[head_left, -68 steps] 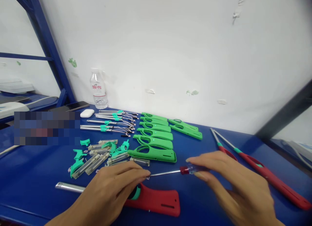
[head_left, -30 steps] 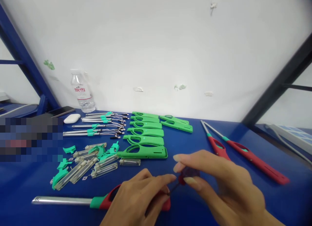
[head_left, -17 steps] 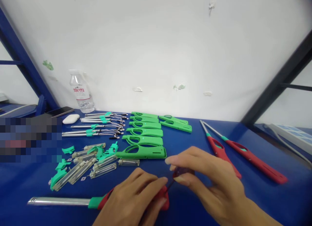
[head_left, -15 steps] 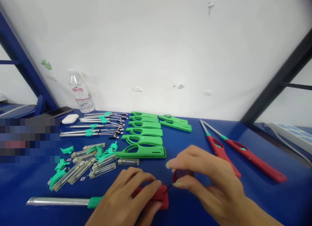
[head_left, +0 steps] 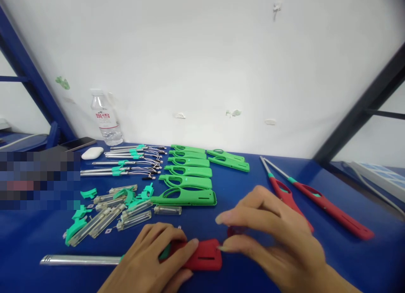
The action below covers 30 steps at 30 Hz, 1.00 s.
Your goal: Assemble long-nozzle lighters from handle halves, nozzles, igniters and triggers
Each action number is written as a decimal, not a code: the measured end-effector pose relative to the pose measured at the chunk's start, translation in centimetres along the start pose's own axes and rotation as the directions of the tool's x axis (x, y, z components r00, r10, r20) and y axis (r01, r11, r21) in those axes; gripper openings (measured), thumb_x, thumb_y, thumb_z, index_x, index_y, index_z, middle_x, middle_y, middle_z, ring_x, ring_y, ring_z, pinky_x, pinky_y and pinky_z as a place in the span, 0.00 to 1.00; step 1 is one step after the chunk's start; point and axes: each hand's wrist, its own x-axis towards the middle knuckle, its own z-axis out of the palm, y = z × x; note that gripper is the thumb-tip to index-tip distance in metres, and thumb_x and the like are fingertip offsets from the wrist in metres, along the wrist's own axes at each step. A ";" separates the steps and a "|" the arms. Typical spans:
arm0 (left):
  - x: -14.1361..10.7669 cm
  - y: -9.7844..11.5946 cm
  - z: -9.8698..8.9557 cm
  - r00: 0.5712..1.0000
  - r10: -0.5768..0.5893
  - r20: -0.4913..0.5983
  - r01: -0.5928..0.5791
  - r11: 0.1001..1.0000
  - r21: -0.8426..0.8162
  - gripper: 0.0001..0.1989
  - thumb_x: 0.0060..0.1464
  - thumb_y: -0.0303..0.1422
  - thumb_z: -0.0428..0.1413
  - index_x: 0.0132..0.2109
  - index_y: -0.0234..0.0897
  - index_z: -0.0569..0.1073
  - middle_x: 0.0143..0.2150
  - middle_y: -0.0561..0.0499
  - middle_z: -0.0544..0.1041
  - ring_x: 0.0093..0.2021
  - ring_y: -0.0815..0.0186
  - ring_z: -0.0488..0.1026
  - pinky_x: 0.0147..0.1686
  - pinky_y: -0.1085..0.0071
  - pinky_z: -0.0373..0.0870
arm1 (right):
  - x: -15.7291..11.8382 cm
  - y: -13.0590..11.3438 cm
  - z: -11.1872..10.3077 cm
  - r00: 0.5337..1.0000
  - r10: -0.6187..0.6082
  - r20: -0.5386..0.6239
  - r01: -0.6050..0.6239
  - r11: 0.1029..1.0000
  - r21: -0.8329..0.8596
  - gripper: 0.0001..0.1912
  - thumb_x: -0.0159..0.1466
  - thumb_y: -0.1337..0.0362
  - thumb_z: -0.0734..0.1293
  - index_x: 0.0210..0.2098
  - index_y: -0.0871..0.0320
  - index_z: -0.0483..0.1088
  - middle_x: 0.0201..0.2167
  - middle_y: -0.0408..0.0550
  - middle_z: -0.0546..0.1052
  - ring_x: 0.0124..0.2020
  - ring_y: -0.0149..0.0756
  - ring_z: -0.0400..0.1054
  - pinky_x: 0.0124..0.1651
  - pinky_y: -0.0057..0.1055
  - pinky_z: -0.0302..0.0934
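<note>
A red lighter body (head_left: 207,255) with a silver tube (head_left: 82,260) lies flat near the front edge of view. My left hand (head_left: 155,259) holds it down, its fingers across the red handle. My right hand (head_left: 268,238) is just right of the handle's end, thumb and fingers closed around a small dark red tool handle (head_left: 234,231). The tool's tip is hard to make out near a hole at the end of the red body. Two red lighters (head_left: 335,208) with silver tubes lie to the right.
Green handle shells (head_left: 190,182) stand in a column behind my hands. Left of them lie silver tubes with wires (head_left: 120,172), clear tanks (head_left: 136,220) and teal pieces (head_left: 76,229). A water bottle (head_left: 107,122), a white case (head_left: 92,153) and a phone are at the back left.
My left hand has slid left along the red body, uncovering its slotted end. My right hand has shifted slightly right, and the thin tool shaft no longer shows clearly.
</note>
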 end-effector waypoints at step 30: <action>-0.1 0.2 0.1 0.998 -0.045 0.049 0.047 0.997 -0.055 0.17 0.88 0.36 0.50 0.71 0.49 0.79 0.59 0.49 0.86 0.55 0.58 0.85 0.58 0.64 0.81 | 0.3 -0.2 -0.9 0.975 0.209 0.071 -0.218 0.964 0.150 0.25 0.84 0.67 0.69 0.73 0.32 0.80 0.48 0.38 0.91 0.43 0.29 0.86 0.48 0.20 0.80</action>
